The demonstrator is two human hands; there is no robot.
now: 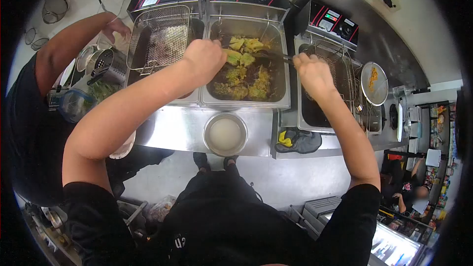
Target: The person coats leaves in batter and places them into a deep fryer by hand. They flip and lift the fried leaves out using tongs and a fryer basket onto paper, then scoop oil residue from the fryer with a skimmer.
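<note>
Over the left side of the middle fryer (pixel 290 88), my left hand (pixel 207 58) is closed in a pinch. A yellow-green battered piece (pixel 231 57) lies right at its fingertips; whether the fingers hold it is hidden. My right hand (pixel 313 73) grips dark tongs (pixel 276 56) from the fryer's right side. The tongs' tips reach the battered green pieces (pixel 246 44) at the back of the oil. More frying pieces (pixel 258 86) float nearer the front.
A frying basket (pixel 162 34) hangs over the left fryer, another (pixel 340 71) in the right one. A bowl of pale liquid (pixel 225 134) stands in front, beside a dark glove-like cloth (pixel 298 140). A strainer (pixel 374 83) is at right. A co-worker's hand (pixel 117 29) is at left.
</note>
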